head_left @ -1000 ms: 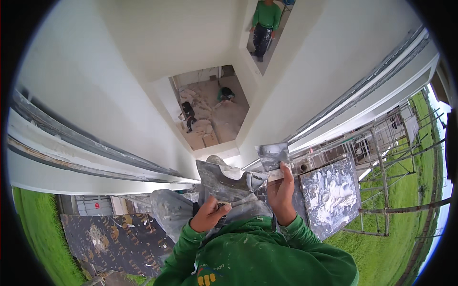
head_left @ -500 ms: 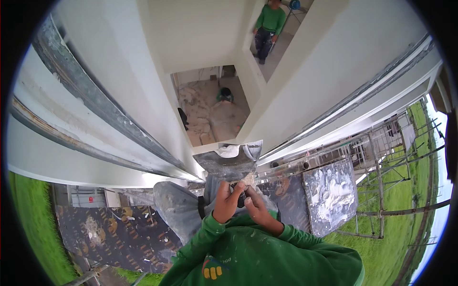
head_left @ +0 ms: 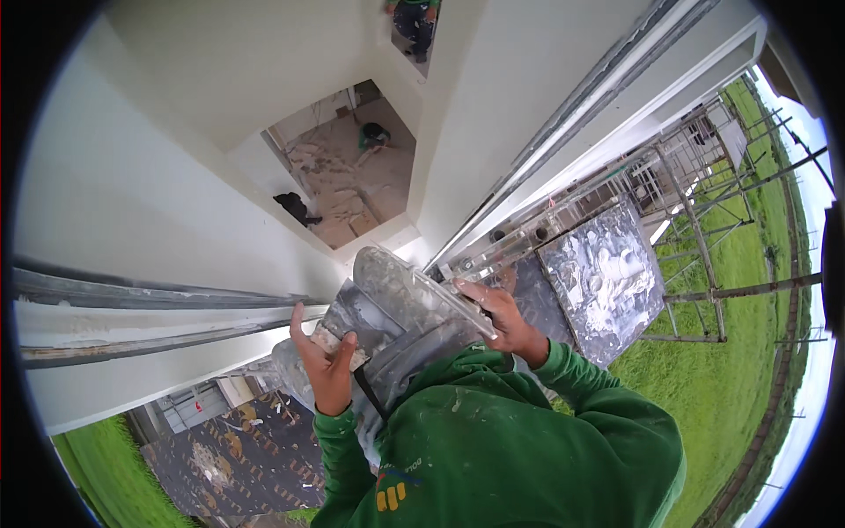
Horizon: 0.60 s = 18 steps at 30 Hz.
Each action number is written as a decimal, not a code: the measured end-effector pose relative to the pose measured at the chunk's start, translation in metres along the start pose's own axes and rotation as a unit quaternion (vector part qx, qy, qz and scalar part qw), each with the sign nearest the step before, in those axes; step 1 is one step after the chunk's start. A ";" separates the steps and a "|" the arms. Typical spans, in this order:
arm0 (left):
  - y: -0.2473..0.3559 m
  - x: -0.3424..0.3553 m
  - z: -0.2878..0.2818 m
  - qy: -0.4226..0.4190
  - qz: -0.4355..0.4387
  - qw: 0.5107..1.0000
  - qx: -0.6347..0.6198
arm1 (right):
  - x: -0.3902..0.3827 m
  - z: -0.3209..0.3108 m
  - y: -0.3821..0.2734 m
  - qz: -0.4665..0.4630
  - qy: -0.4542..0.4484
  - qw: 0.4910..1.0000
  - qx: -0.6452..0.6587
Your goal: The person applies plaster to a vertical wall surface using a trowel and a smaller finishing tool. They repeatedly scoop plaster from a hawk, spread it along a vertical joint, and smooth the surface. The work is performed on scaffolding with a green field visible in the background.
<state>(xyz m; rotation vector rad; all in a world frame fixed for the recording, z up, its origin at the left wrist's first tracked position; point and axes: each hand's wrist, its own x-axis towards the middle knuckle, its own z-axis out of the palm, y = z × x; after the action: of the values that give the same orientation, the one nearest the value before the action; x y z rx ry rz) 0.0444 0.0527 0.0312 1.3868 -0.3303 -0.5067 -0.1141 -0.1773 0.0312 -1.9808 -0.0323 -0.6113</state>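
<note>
My left hand [head_left: 327, 380] grips the plaster-caked handle of a wide, grey-bladed scraper [head_left: 359, 315], thumb on one side and fingers on the other. My right hand [head_left: 510, 319] is closed around a finishing trowel [head_left: 394, 283], its handle mostly hidden by the fingers. The trowel's long, round-ended blade is smeared with grey-white plaster. It lies tilted close beside the scraper blade, partly overlapping it in view; whether they touch I cannot tell. Both tools are held in front of my green sleeves and chest, above a grey plaster-stained cloth or bag [head_left: 414, 352].
White walls with metal-edged ledges [head_left: 158, 299] flank me. A plaster-covered board [head_left: 607, 273] lies at right, beside scaffolding [head_left: 695, 238]. Dark planking [head_left: 238, 449] is at lower left. Through wall openings, a person [head_left: 374, 136] is low down and another [head_left: 414, 22] stands.
My hands have moved apart from being together at the handle. The trowel is now in plain view in my right hand. The view has turned, shifting the walls and openings leftward.
</note>
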 end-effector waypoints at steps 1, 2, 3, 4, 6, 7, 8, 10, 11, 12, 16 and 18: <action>0.006 -0.002 0.004 -0.037 -0.042 0.997 -0.055 | 0.000 -0.010 0.012 -0.033 -0.014 0.998 -0.049; 0.014 -0.006 0.009 -0.063 -0.081 0.989 -0.107 | 0.005 -0.019 0.014 -0.058 -0.056 0.993 -0.091; 0.022 -0.010 0.014 -0.088 -0.120 0.976 -0.159 | 0.010 -0.030 0.010 -0.082 -0.098 0.983 -0.133; 0.029 -0.010 0.026 -0.064 -0.150 0.961 -0.223 | 0.012 -0.036 0.005 -0.105 -0.142 0.969 -0.173; 0.033 -0.008 0.036 -0.074 -0.177 0.946 -0.261 | 0.011 -0.036 -0.002 -0.095 -0.180 0.959 -0.200; 0.034 -0.007 0.037 -0.076 -0.188 0.938 -0.281 | 0.012 -0.038 -0.003 -0.091 -0.202 0.952 -0.214; 0.034 -0.008 0.037 -0.077 -0.197 0.934 -0.289 | 0.009 -0.043 -0.001 -0.084 -0.211 0.948 -0.225; 0.016 -0.011 0.023 -0.041 -0.188 0.932 -0.308 | -0.004 -0.063 0.010 -0.068 -0.228 0.939 -0.246; 0.018 -0.010 0.024 -0.024 -0.185 0.929 -0.319 | -0.013 -0.075 0.019 -0.050 -0.224 0.938 -0.260; 0.027 -0.010 0.027 0.023 -0.185 0.931 -0.315 | -0.024 -0.087 0.031 -0.032 -0.220 0.936 -0.273; 0.011 0.002 0.010 -0.012 -0.146 0.958 -0.248 | -0.106 -0.077 0.109 0.177 0.134 0.960 -0.173; -0.004 0.006 0.012 -0.020 -0.166 0.955 -0.247 | -0.135 -0.061 0.151 0.304 0.201 0.911 -0.195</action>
<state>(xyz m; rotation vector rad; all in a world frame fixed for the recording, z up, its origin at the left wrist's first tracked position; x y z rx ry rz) 0.0430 0.0390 0.0284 0.9434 0.0079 -0.8320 -0.2140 -0.2691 -0.1306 -2.0432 0.9936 -0.6220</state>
